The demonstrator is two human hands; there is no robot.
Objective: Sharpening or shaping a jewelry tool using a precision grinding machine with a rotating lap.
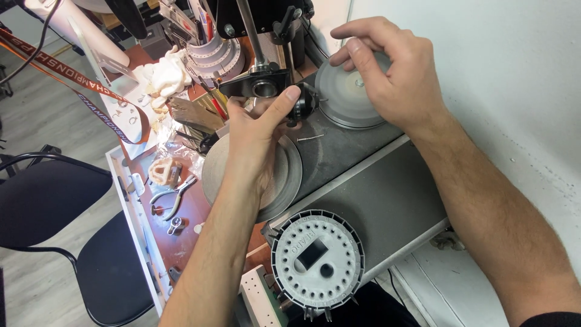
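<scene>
Pinching a half-hidden black knob [301, 104], the left hand [257, 142]; right hand [387, 75] loose over grey disc [345, 97].

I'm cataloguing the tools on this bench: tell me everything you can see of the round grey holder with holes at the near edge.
The round holder looks like light grey plastic, a flat disc with a ring of small holes near its rim, most seemingly empty, and dark ribbed edging. Its centre has a black rectangular opening and a smaller round hole. It lies flat, overhanging the dark machine top at the near edge. Neither hand touches it.
</scene>
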